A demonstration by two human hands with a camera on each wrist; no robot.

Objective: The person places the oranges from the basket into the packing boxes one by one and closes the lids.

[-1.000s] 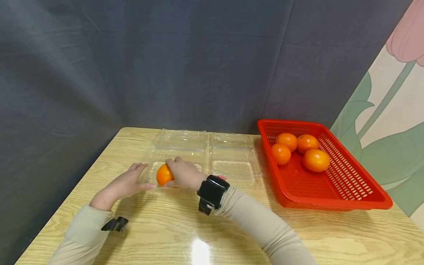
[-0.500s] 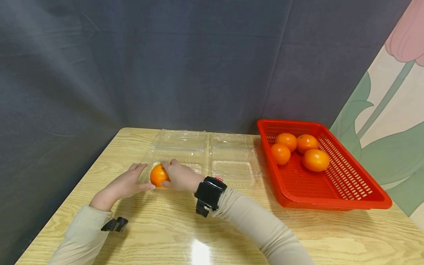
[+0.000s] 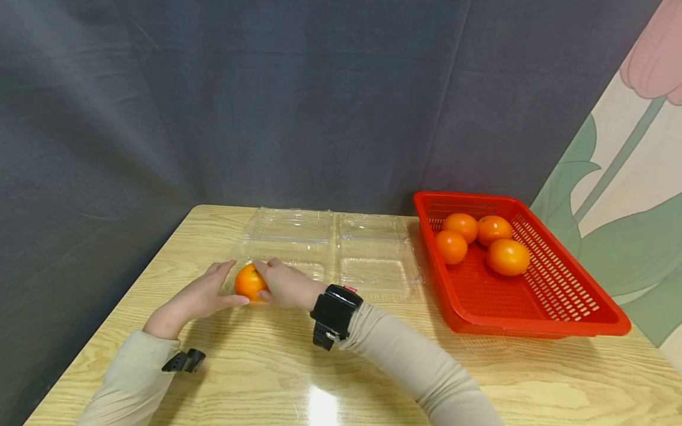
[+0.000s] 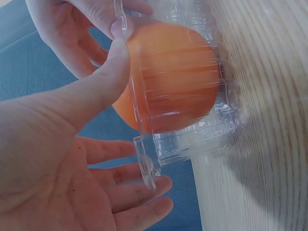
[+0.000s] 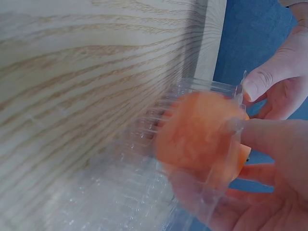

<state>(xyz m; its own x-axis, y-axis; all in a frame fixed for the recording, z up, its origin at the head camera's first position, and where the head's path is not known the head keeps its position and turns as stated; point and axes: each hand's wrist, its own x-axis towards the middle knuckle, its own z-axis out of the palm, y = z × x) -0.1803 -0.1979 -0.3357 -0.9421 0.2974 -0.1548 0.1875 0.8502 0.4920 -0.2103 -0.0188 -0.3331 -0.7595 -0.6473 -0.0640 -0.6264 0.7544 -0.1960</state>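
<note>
Leftward is where the orange fruit (image 3: 247,284) has gone since the earlier frame, the right hand (image 3: 290,287) travelling with it while the left hand (image 3: 199,297) has hardly shifted. Nearest me on the head feed is the wood-grain table (image 3: 256,378). Beyond its front stretch I have the left hand spread, thumb up against the plastic rim and straight fingers along the outside of the corner; the right hand curls thumb and fingers round the fruit, which both wrist feeds show me through the clear wall, inside the left section (image 3: 314,269) at its near left corner. Whether it bears fully on the base, I cannot tell. One piece is in, then, but I would not call it finished while it is gripped. Alongside, the right section (image 3: 373,269) shows no fruit; I can't make out whether the two sections are joined. Behind them the clear lids (image 3: 290,223) lie folded back, unclosed. To the right, the red basket (image 3: 538,326) holds four more orange fruits (image 3: 508,258), so I judge the work barely begun. Farthest off hangs a dark curtain (image 3: 319,106).
</note>
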